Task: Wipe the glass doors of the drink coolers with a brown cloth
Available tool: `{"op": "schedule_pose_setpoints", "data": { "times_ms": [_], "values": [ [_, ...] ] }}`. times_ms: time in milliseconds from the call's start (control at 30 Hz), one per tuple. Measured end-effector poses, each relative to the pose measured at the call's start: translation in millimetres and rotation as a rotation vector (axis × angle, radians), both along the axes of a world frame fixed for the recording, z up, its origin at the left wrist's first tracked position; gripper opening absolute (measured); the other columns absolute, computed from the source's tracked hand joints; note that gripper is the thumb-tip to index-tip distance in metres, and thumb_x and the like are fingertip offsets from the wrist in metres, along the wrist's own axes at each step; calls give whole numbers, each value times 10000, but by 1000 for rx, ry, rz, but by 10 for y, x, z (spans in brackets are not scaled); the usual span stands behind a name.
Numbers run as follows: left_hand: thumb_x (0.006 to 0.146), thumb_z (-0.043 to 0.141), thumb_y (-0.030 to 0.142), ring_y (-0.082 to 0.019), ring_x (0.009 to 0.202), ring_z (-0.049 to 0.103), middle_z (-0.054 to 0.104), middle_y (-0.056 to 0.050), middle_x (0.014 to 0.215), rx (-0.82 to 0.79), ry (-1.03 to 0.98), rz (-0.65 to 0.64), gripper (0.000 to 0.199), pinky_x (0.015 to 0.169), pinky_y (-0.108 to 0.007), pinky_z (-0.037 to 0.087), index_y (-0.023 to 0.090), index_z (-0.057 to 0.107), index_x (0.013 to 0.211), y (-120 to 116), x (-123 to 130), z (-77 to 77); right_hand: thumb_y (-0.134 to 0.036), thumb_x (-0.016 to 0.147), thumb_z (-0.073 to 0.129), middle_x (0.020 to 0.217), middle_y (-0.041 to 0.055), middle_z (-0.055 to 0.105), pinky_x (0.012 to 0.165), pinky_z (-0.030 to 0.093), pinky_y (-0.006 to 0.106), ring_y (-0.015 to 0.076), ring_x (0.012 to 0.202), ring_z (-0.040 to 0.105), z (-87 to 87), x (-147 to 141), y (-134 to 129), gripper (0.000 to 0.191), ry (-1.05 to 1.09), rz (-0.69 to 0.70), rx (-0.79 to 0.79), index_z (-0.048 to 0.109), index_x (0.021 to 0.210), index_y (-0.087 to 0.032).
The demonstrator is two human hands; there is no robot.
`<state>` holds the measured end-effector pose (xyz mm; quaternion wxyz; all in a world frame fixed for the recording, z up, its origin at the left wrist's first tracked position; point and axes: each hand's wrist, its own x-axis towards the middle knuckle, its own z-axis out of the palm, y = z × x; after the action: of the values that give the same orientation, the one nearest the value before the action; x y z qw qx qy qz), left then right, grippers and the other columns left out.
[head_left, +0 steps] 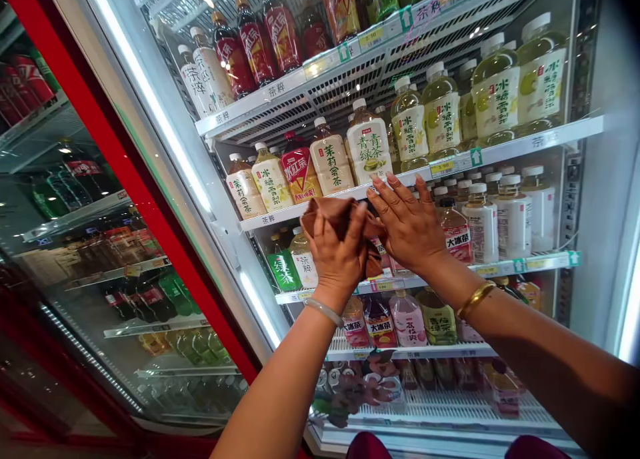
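Observation:
A brown cloth [333, 212] is bunched under my left hand [340, 256], whose fingers press and grip it in front of a shelf of bottled drinks. Beside it, my right hand [413, 222] lies flat with fingers stretched, its fingertips by the shelf's front edge [350, 194]. Whether that hand touches the edge or a glass pane cannot be told. Just above the hands stand a green tea bottle [369, 142] and a jasmine tea bottle [331, 156]. A pale bangle [324, 310] circles my left wrist, a gold one [476, 299] my right.
Several shelves of bottles fill the lit cooler. Yellow-labelled pear drinks [443, 116] stand at right, dark red tea bottles [255, 42] above. A red frame [150, 212] separates another drinks cooler at left. Faint reflections [350, 392] show low down.

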<state>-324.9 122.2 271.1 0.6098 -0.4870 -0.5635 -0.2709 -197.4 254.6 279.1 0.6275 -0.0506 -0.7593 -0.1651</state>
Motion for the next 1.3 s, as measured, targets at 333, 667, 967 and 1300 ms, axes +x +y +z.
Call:
{"op": "schedule_pose_setpoints", "data": {
  "times_ms": [333,667,967,1300],
  "values": [
    [937,613,435,-344,1450,488,612,-181,1425,-125,168,-108,400,1234,-575,346,195,658,1254,-348,-428,212,-208,1018,478,1706,46,294,1329,144,648,247,1612,222,8,-6,-4,807,-7,2,-1,15,1674,-291],
    [926,650,352,-273,1361,572,705,-87,1284,-250,190,-252,129,1207,-526,422,242,703,966,-48,-75,245,-297,1045,463,1719,45,260,1346,91,598,241,1618,197,4,8,13,762,-31,-15,-7,41,1679,-299],
    [903,634,218,-329,1533,390,533,-118,1560,142,18,-215,459,1263,-594,326,257,635,1360,-202,-318,462,-211,1026,453,1710,38,308,1346,81,611,243,1613,213,12,-5,-2,733,-21,-1,-23,123,1676,-286],
    [938,666,316,-307,1542,401,602,-163,1503,-350,317,-315,485,1215,-576,425,226,498,1385,-144,-146,-11,-250,1029,450,1716,7,313,1343,110,622,291,1601,254,42,54,-26,680,-85,1,-72,201,1658,-321]
  ]
}}
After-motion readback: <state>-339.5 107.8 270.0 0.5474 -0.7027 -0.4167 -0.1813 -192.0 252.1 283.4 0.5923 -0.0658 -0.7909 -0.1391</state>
